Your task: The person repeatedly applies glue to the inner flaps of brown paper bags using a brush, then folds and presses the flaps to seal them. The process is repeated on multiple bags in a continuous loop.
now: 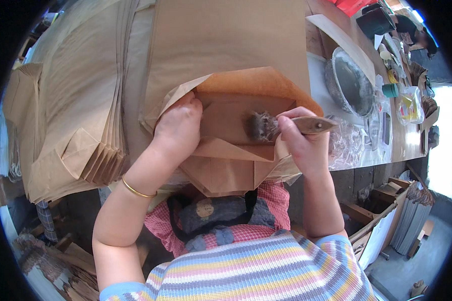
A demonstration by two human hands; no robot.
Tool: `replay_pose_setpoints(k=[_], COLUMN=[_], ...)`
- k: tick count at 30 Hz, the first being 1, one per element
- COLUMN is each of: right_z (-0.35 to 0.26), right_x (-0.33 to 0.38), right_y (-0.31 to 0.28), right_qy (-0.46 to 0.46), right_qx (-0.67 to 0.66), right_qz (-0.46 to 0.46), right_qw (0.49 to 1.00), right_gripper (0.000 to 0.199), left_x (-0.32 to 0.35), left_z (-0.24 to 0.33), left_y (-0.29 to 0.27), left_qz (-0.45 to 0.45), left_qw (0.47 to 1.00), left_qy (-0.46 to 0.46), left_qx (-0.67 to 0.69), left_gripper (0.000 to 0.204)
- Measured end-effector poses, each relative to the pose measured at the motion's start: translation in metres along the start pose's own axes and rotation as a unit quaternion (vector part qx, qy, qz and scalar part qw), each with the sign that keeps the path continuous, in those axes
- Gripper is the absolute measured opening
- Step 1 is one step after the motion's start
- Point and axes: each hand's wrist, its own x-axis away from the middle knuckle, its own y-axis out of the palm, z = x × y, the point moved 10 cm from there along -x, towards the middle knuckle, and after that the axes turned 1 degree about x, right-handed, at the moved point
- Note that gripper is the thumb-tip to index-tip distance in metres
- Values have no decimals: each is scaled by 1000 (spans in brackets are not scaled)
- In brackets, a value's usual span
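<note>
A brown paper bag (221, 175) lies before me at the table's near edge, its open end spread into a wide pocket. My left hand (180, 123) is closed at the left side of that opening, fingers bent over the paper fold. In my right hand (304, 143) is a paintbrush (311, 125) with a wooden handle. Its shaggy, pale bristles point left and sit over the bag's inner panel; the tips are blurred, so contact is hard to judge. Part of the right fingers is hidden beneath the handle and the paper.
Flat brown paper bags (226, 40) lie beyond my hands. A fanned stack of folded bags (80, 115) covers the left side. To the right stand a round basin (351, 83), crumpled clear plastic (344, 145) and a teal cup (389, 90). Wooden crates (361, 210) sit below the table, lower right.
</note>
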Motion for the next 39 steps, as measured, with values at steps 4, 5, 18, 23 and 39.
replay_pose_setpoints(k=[4, 5, 18, 23, 39], right_z=[-1, 0, -1, 4, 16], right_x=[0, 0, -19, -18, -38], right_y=[1, 1, 57, 82, -49], right_qy=[-17, -8, 8, -18, -22], right_qx=[21, 26, -96, -102, -411], right_qz=[-9, -13, -48, -32, 105], right_qw=[1000, 1000, 994, 994, 905], right_gripper=[12, 12, 14, 14, 34], left_x=[-3, -5, -36, -42, -38], left_z=[-7, -4, -45, -47, 39], left_y=[4, 3, 20, 18, 5], left_qz=[-69, -74, -121, -121, -53], left_qw=[996, 997, 978, 977, 957], left_qy=[-41, -16, -161, -171, 39], left_qx=[27, 20, 62, 47, -282], left_gripper=[10, 9, 17, 24, 10])
